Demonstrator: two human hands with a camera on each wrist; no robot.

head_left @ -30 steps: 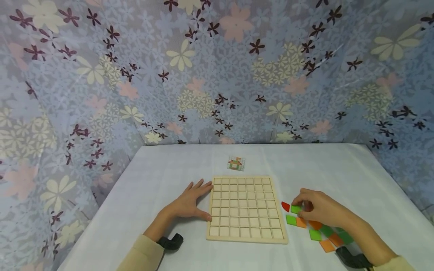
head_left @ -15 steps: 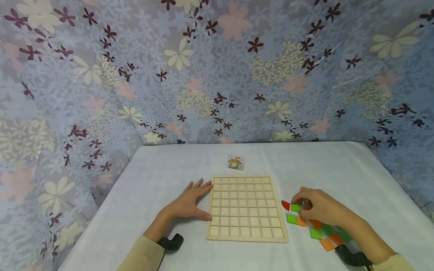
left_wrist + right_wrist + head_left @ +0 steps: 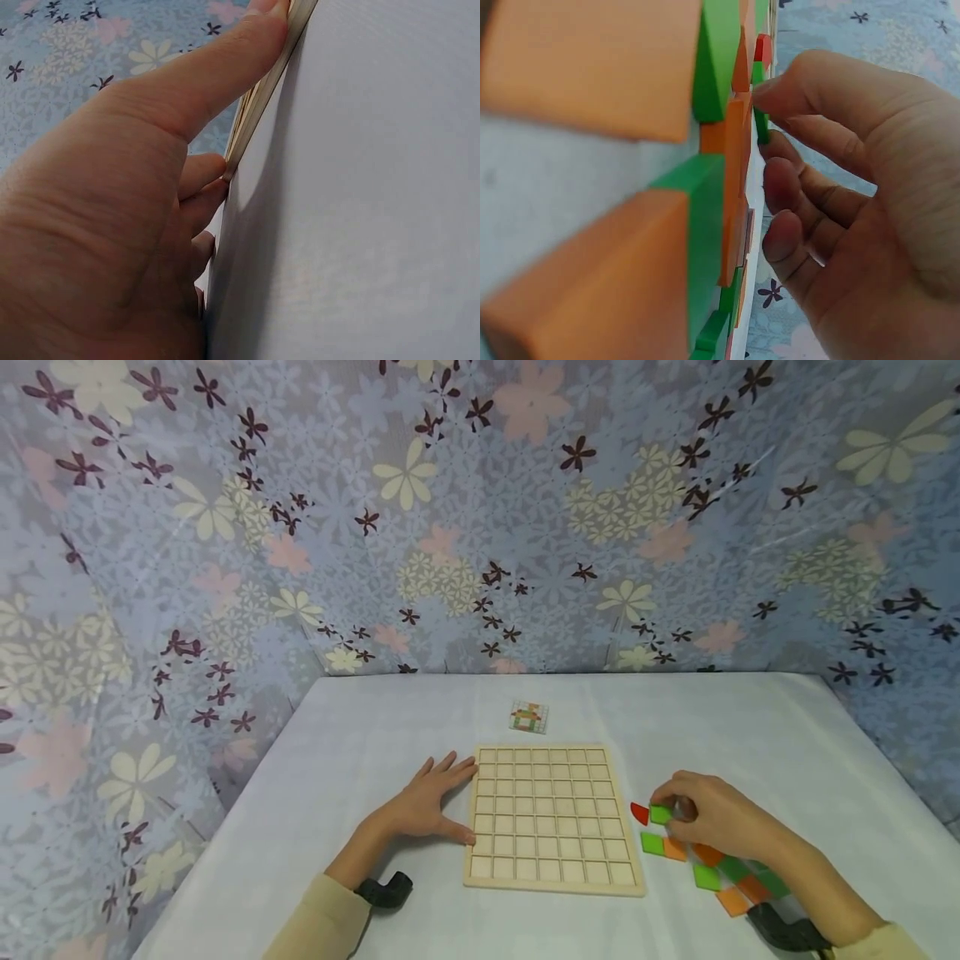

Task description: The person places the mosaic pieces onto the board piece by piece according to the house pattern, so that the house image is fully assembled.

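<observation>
A square wooden grid board lies on the white table. My left hand is spread at its left side, fingertips and thumb touching the edge; the left wrist view shows the thumb against the rim. To the right of the board, my right hand pinches a light green square tile between thumb and curled fingers, low at the table. In the right wrist view the same green tile shows edge-on by the thumb tip. A red quarter-round tile lies just left of it.
Several orange and green tiles lie under and near the right forearm, among them an orange tile and a green tile. Behind the board lies a small pattern card. A floral cloth hangs beyond the table's far edge.
The head view has shifted slightly, so everything sits a little further right in it. Both hands keep nearly the same places, the right still at the green tile.
</observation>
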